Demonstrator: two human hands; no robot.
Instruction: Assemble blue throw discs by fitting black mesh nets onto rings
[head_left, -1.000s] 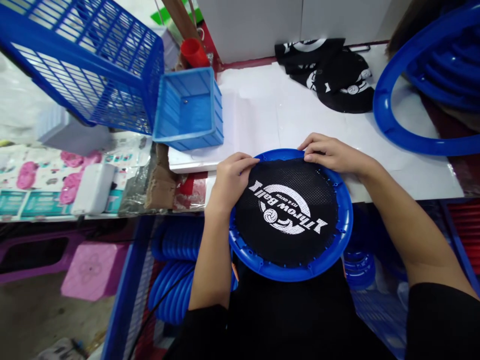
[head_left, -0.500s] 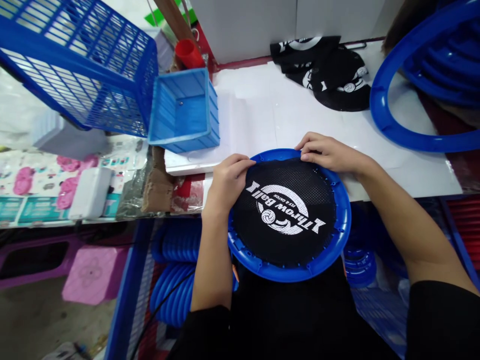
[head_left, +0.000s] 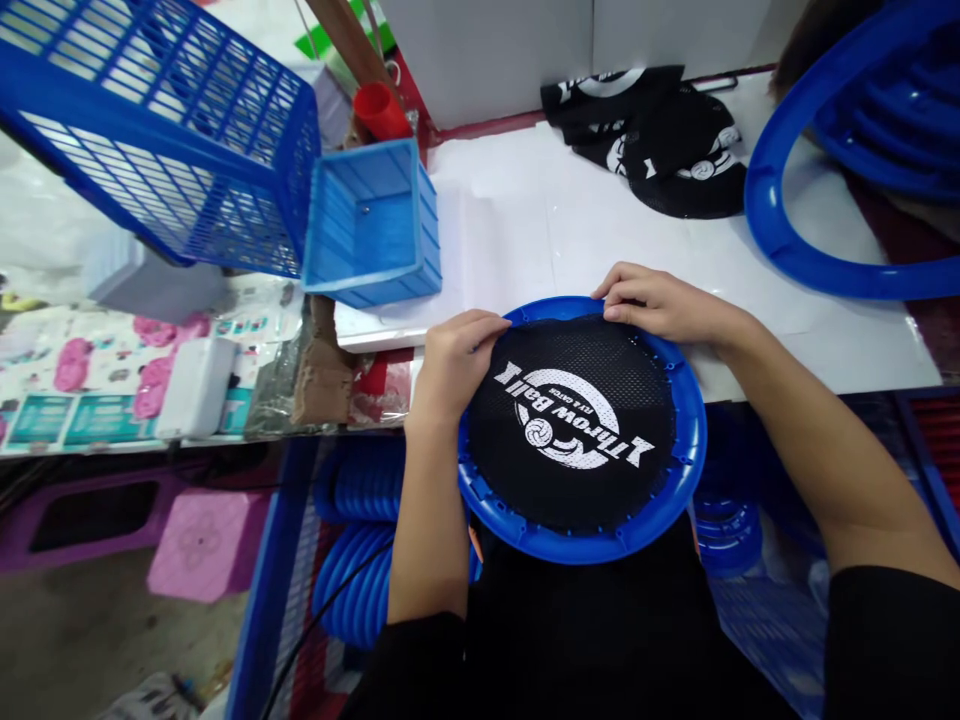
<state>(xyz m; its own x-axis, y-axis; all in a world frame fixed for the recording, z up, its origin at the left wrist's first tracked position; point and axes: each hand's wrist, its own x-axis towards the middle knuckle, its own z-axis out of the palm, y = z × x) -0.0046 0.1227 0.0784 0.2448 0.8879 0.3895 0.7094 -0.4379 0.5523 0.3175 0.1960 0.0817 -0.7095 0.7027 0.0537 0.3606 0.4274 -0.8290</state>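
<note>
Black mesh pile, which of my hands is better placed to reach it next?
Probably your right hand: it lies nearer the black mesh pile, while your left hand is farther off, toward the light blue bin. Both are on the mesh-covered blue ring.

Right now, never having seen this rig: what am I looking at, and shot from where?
No machine: one head-worn camera looks forward and down at the wearer's bare hands. Left hand and right hand both touch the far edge of a round black mesh disc with white print and the blue plastic ring around it; how firmly is unclear. Beyond, the white work surface bears white-printed black mesh pieces and, at its left, a light-blue rectangular plastic bin.
</note>
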